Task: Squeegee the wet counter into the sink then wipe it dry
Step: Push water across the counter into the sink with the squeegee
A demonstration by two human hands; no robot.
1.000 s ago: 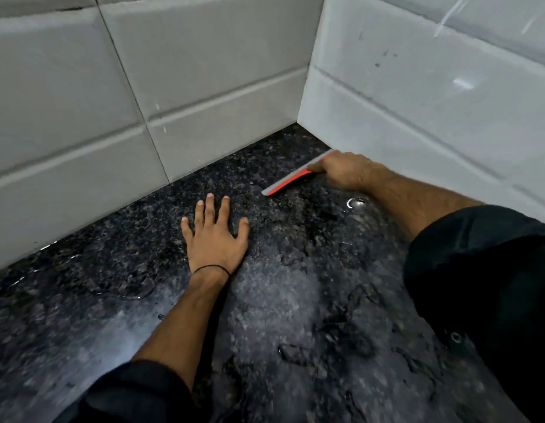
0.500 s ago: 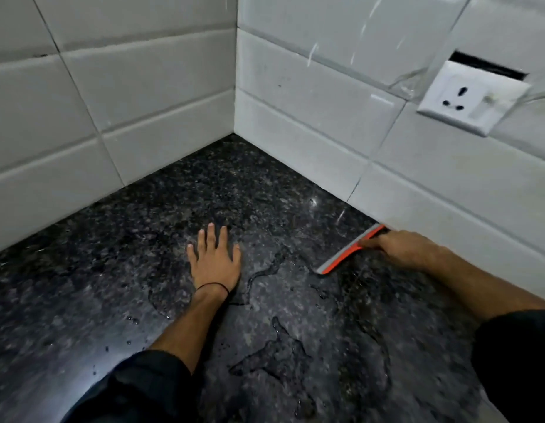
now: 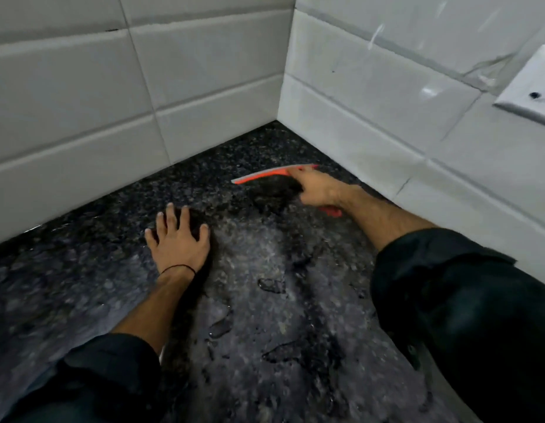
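A dark speckled granite counter fills the lower view, with puddles and streaks of water across its middle. My right hand grips an orange squeegee with a pale blade, held near the far corner where the two tiled walls meet. The blade points left and its handle end shows red under my wrist. My left hand rests palm down on the counter, fingers spread, a thin black band on its wrist. No sink is in view.
White tiled walls close the counter at the back and on the right. A white wall socket sits on the right wall, above the counter. Dark sleeves cover both my forearms.
My right hand has carried the squeegee back from along the right wall toward the corner. The view has swung left, so the socket is now at the right edge. My left hand stays planted.
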